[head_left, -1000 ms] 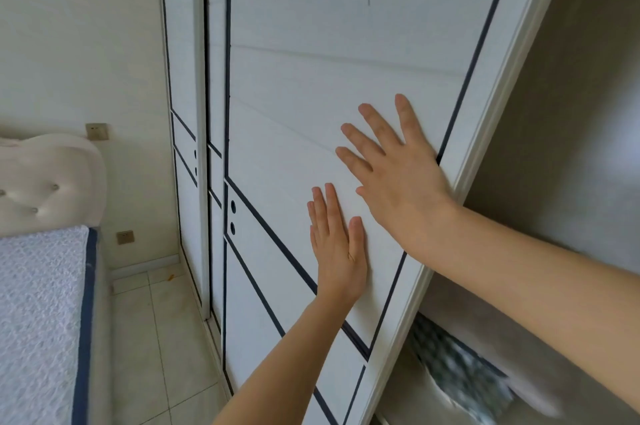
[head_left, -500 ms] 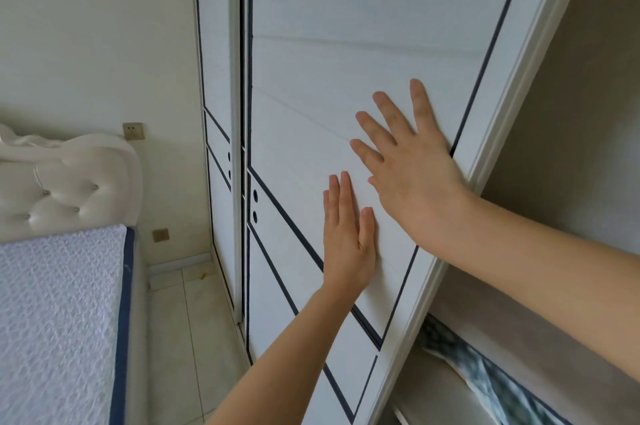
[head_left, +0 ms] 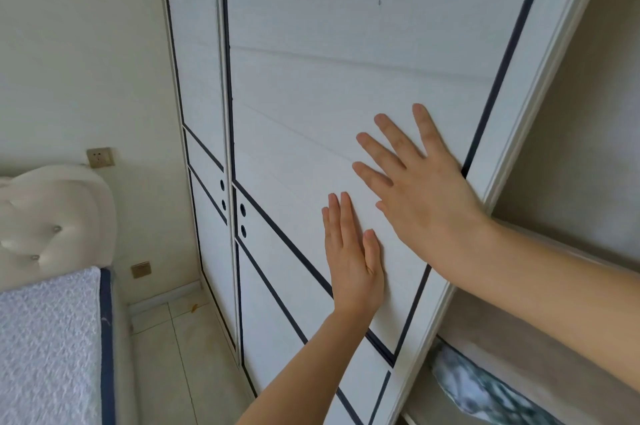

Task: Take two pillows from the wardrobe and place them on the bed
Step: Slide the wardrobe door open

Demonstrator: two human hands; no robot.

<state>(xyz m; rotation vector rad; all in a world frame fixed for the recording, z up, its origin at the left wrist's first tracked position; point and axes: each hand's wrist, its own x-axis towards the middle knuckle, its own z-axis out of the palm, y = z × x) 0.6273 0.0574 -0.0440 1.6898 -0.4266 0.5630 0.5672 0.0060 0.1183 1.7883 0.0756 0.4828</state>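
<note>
Biggest thing in front of you is the wardrobe's white sliding door [head_left: 346, 60], w/ thin dark trim lines — it fills the middle of the view, and its right edge leaves the wardrobe interior [head_left: 588, 147] exposed on the right. A second door panel [head_left: 194, 78] sits behind it on the left, against the wall corner. The bed [head_left: 45, 338] is at lower left, white textured cover w/ a dark blue edge, tufted headboard [head_left: 52, 216] above it, tiled floor [head_left: 173, 338] between bed and wardrobe.

Your right hand [head_left: 419, 192] lies flat on the door near its right edge, fingers straight and spread, gripping nothing. Your left hand [head_left: 353, 258] is just below and left of it, also flat on the panel, fingers straight and together, pointing up.

At bottom right, inside the wardrobe below a shelf, a blurred piece of green-and-white patterned fabric [head_left: 474, 386] shows — can't tell if it's a pillow. Two wall sockets [head_left: 100, 157] sit by the headboard.
</note>
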